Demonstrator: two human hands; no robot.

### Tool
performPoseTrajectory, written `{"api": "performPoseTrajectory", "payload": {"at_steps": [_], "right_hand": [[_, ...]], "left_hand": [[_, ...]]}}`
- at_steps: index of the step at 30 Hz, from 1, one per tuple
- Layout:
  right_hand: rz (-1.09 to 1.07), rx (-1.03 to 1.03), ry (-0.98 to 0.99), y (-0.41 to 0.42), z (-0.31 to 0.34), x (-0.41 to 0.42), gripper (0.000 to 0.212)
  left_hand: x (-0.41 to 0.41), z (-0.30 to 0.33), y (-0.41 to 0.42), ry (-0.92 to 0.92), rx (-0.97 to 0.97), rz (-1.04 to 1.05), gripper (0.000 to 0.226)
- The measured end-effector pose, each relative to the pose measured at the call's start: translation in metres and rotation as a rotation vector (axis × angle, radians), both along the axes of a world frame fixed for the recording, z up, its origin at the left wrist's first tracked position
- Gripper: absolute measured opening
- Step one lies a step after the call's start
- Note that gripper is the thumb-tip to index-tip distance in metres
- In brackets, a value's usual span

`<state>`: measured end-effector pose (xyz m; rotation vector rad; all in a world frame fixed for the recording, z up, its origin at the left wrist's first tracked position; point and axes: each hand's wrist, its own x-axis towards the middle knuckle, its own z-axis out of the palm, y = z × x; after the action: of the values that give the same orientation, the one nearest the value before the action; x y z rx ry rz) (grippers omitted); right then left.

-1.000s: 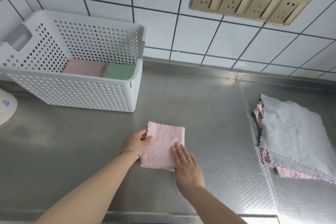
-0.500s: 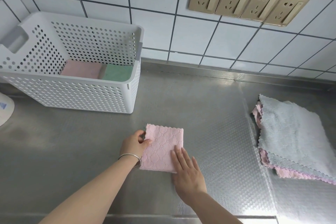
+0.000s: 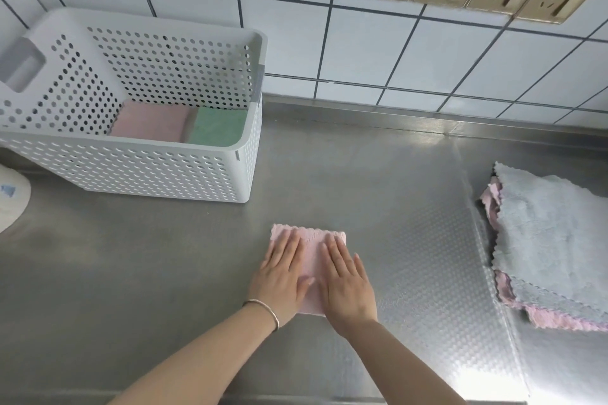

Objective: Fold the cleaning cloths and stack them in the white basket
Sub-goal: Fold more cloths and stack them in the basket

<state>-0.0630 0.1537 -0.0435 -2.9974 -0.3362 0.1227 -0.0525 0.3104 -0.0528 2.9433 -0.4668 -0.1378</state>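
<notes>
Both palms down flat, fingers straight: left hand (image 3: 282, 276) and right hand (image 3: 346, 279) press the folded pink cloth (image 3: 312, 250); left's earlier edge-pinch is gone.

White perforated basket (image 3: 138, 171) holds pink (image 3: 151, 123) and green cloths (image 3: 218, 125); grey pile (image 3: 552, 240), seemingly pink beneath.

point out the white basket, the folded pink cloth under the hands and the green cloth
white basket (image 3: 158, 171), head view, front perforated wall
folded pink cloth (image 3: 312, 240), head view, bare patch between the hands
green cloth (image 3: 217, 125), head view, top face, inside the basket
</notes>
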Motion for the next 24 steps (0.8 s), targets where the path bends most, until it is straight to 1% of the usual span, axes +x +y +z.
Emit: {"api": "performPoseTrajectory", "payload": {"at_steps": [4, 11, 15, 18, 20, 22, 23, 24], "right_hand": [[-0.008, -0.024, -0.011, 0.001, -0.002, 0.001, 0.056], [-0.032, -0.036, 0.028, 0.003, -0.001, -0.002, 0.057], [-0.043, -0.036, 0.064, 0.004, 0.003, -0.001, 0.057], [-0.02, -0.024, 0.067, 0.005, 0.002, -0.002, 0.058], [-0.005, -0.01, 0.09, 0.006, 0.002, 0.002, 0.059], [-0.005, -0.02, 0.13, 0.008, 0.009, 0.005, 0.06], [0.02, -0.041, 0.13, 0.007, 0.015, 0.007, 0.061], [0.036, -0.02, 0.148, 0.005, 0.02, 0.011, 0.063]], "left_hand": [[0.001, -0.001, 0.005, 0.025, -0.003, -0.016, 0.069], [-0.003, -0.001, 0.008, 0.062, -0.003, -0.028, 0.069], [0.0, 0.004, 0.006, 0.132, 0.027, -0.024, 0.07], [0.001, 0.006, 0.007, 0.157, -0.017, -0.033, 0.071], [0.004, 0.007, 0.007, 0.198, -0.011, -0.035, 0.071], [0.007, 0.014, 0.008, 0.194, -0.057, -0.024, 0.069], [0.009, 0.021, 0.009, 0.161, -0.135, -0.005, 0.072], [0.012, 0.028, 0.009, 0.133, -0.269, 0.054, 0.073]]}}
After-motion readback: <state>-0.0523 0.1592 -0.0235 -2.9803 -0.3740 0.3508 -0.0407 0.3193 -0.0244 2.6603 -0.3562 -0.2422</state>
